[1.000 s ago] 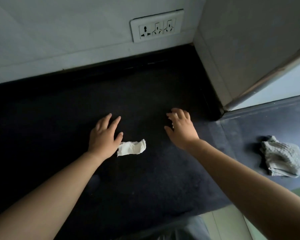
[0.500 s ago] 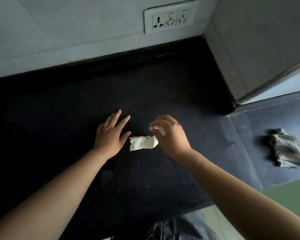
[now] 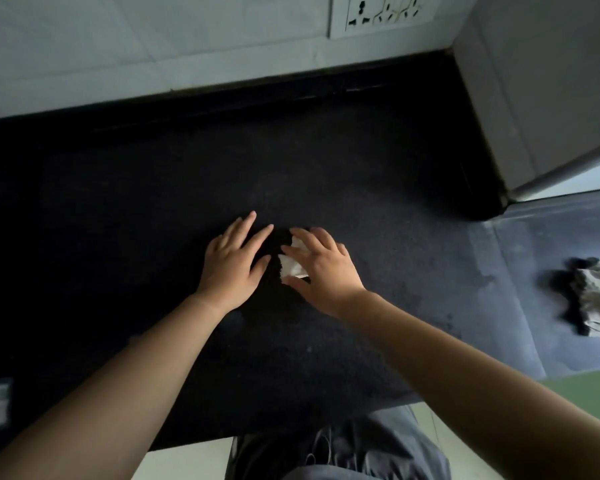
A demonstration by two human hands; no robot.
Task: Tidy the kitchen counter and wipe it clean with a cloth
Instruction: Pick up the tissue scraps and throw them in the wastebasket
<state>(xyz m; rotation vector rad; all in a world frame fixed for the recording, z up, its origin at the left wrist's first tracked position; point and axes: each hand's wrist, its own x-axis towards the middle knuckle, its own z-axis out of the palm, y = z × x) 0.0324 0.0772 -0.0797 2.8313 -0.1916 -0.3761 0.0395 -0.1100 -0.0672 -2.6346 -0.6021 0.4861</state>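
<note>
Item: crumpled white paper scrap [image 3: 291, 269], litter, lying mid-way across the dark speckled stone counter [image 3: 326, 168]. Change: a second ago the right hand [image 3: 326, 268] was working well to the right of this scrap; half a second ago it was carrying a smaller white paper piece [image 3: 296, 242] over in a pinch. It is now covering both bits, so the loose litter is being gathered into one spot. Judged meaning: the tidying step is nearing its pick-up, while the wiping is not yet begun, the grey waffle-textured cloth [image 3: 598, 299] lying bunched and untouched far off to the right on the paler stretch of counter. Right grip: wide, fingers spread and nearly straight, laid over the scrap, the forefinger resting on the smaller piece and the thumb lying at the scrap's near edge, nothing yet being closed round. Left hand [image 3: 232, 263]: lying flat, palm down, fingers straight and pointing toward the wall, its thumb now just beside the scrap with a dark gap showing, where earlier it was touching; its grip is holding nothing. Both forearms are reaching forward, converging on the scrap.
</note>
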